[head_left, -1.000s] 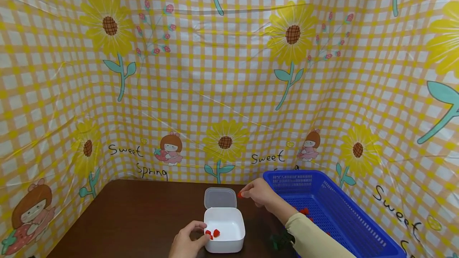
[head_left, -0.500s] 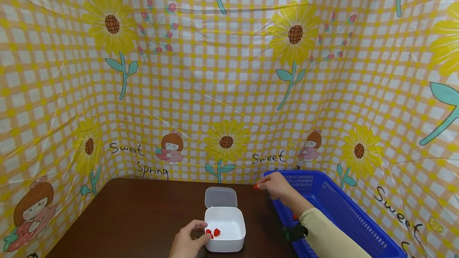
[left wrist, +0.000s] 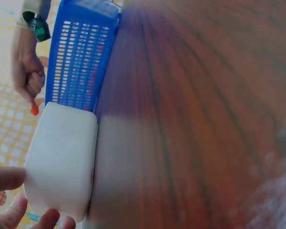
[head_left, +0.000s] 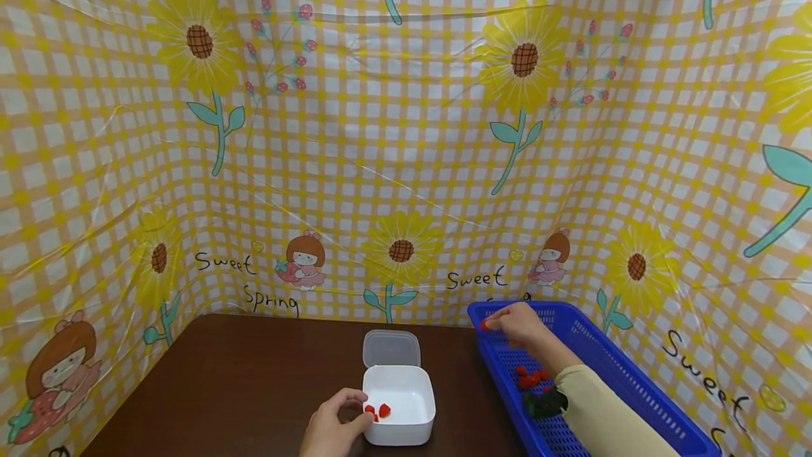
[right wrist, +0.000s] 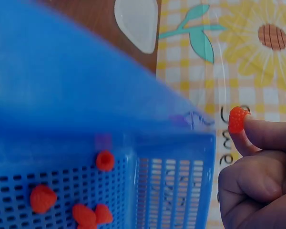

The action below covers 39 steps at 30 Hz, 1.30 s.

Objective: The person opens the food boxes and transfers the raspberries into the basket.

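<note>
My left hand (head_left: 333,423) holds the left side of a white plastic box (head_left: 406,434), thumb near the front corner and fingertips at the rim. Inside the box lie a few red raspberries (head_left: 385,410). Over the far left corner of a blue basket (head_left: 609,358), my right hand (head_left: 517,323) pinches one red raspberry (right wrist: 238,119) between thumb and index finger, its other fingers curled in. In the right wrist view, several more raspberries (right wrist: 43,199) lie on the basket's perforated floor. The box's inside is hidden in the left wrist view, which shows its outer wall.
A translucent lid (head_left: 391,349) lies on the dark brown table (head_left: 254,386) just behind the box. The basket stands along the table's right side. A checked sunflower cloth (head_left: 355,125) hangs around the back and sides.
My right hand has moved right from beside the lid to over the basket's far left corner, still pinching the raspberry. My left hand stays at the box.
</note>
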Each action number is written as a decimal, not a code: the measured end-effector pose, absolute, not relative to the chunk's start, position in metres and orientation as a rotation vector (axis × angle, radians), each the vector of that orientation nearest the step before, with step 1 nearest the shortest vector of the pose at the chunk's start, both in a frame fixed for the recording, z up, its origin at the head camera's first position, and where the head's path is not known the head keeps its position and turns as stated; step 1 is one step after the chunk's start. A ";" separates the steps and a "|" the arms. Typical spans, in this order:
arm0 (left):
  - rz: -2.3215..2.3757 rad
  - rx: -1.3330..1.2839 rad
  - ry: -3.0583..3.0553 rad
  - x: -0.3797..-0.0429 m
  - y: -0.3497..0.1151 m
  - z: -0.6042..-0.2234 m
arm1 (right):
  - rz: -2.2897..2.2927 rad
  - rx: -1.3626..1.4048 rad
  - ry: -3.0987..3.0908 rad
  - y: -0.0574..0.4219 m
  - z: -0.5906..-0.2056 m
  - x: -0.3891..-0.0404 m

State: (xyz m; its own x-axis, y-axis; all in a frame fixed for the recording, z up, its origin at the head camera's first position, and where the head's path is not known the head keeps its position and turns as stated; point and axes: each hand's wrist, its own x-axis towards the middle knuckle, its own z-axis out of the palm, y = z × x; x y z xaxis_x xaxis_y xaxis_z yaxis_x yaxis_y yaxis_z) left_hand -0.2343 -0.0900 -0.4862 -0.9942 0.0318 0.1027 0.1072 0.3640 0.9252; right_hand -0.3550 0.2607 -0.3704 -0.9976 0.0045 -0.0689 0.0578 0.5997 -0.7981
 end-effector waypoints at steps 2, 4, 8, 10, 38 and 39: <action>-1.730 -0.130 -2.539 -0.234 -0.090 -0.486 | -1.370 0.059 2.763 0.268 -0.371 -0.355; -1.728 -0.131 -2.538 -0.234 -0.090 -0.486 | -1.356 0.066 2.775 0.274 -0.371 -0.355; -1.721 -0.136 -2.538 -0.235 -0.090 -0.488 | -1.314 0.109 2.804 0.284 -0.374 -0.354; -1.717 -0.138 -2.540 -0.236 -0.090 -0.488 | -1.299 0.136 2.803 0.288 -0.376 -0.355; -1.750 -0.109 -2.558 -0.236 -0.091 -0.485 | -1.168 0.061 2.846 0.281 -0.378 -0.348; -1.748 -0.107 -2.558 -0.236 -0.091 -0.485 | -1.178 0.057 2.846 0.278 -0.375 -0.347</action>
